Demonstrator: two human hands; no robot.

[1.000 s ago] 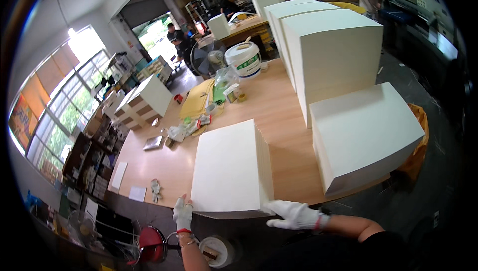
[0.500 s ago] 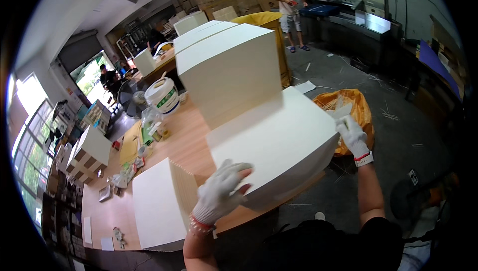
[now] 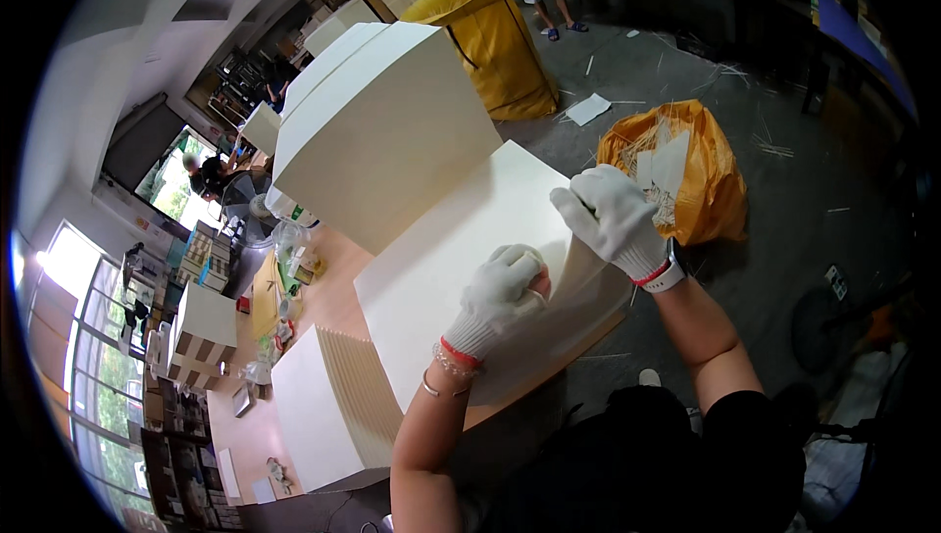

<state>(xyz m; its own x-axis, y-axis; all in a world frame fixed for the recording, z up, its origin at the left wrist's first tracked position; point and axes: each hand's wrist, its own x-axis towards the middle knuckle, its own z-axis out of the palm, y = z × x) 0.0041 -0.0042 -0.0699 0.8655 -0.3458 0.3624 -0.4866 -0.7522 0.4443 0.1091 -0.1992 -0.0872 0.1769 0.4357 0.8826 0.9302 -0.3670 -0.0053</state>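
A stack of large white sheets (image 3: 446, 283) lies across the table in front of me. Its top sheet bends at the right edge, between my two hands. My left hand (image 3: 500, 293), in a white glove with bare fingertips showing, is curled closed at the sheet's near edge. At the far right corner my right hand (image 3: 613, 219), also gloved, pinches the sheet; its fingertips are partly hidden. Behind this stack rises a taller white stack (image 3: 402, 131). To the left stands another stack of white sheets (image 3: 319, 415) with a ridged side.
An orange sack of offcuts (image 3: 720, 170) sits on the floor at right, a tall yellow bag (image 3: 500, 63) behind it. Bottles and small items (image 3: 299, 254) stand on the wooden table's left. Several paper strips litter the floor. Other people are farther back.
My right hand has moved inward to the sheet's corner. My left hand has shifted up and right, curling its fingers. The view has turned, and the sheet's right edge now bends.
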